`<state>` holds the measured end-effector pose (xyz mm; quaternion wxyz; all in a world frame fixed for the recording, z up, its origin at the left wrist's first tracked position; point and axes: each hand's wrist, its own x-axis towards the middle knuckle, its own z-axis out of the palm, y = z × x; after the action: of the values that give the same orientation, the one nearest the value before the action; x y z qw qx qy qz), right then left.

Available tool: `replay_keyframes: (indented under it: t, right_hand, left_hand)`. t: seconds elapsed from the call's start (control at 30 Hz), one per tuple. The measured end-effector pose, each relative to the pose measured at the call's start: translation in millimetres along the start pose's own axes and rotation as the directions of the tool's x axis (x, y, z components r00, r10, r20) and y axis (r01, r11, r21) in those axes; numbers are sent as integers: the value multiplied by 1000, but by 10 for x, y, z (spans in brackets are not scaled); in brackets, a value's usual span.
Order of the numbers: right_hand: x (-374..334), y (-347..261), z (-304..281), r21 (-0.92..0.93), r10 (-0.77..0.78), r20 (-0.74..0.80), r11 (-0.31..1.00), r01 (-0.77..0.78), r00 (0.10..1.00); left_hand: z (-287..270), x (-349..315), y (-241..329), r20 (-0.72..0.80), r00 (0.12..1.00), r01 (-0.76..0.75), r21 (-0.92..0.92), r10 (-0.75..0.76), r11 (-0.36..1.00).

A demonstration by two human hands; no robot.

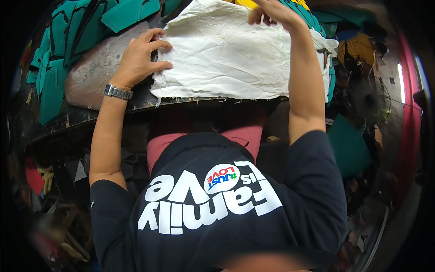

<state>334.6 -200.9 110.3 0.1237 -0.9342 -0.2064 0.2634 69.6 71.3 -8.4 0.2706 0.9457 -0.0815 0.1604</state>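
Observation:
A creased white cloth (pixel 222 56) with frayed edges lies spread on the dark work table. My left hand (pixel 144 56), with a metal watch at the wrist, rests at the cloth's left edge. Its thumb and fingers are bent but apart, the tips touching the fabric. Over the cloth's far right part hangs my right hand (pixel 276 14), its fingers loosely bent and pointing down to the left. Nothing shows in them, though the top of this hand runs close to the picture's edge. A yellow piece (pixel 246 3) peeks out beyond the cloth next to it.
Stacked green cut pieces (pixel 79 34) cover the table's far left. A worn, rounded slab (pixel 99 68) lies left of the cloth. More green pieces (pixel 299 7) lie at the far right. A dark fan (pixel 369 97) stands to the right; scraps (pixel 79 172) lie below the table.

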Motion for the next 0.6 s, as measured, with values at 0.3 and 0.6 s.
replay_keyframes:
  t: [0.3,0.6]
  right_hand:
    - [-1198,1350,1543,-328,-42,-302,943,-62,952]
    - [-1139,1103,1584,-485,-87,-225,874,-34,970]
  left_hand:
    - [28,-80,75,27,999,-23,-17,23,1000]
    - [32,-86,7,20,1000,-16,-80,18,997]
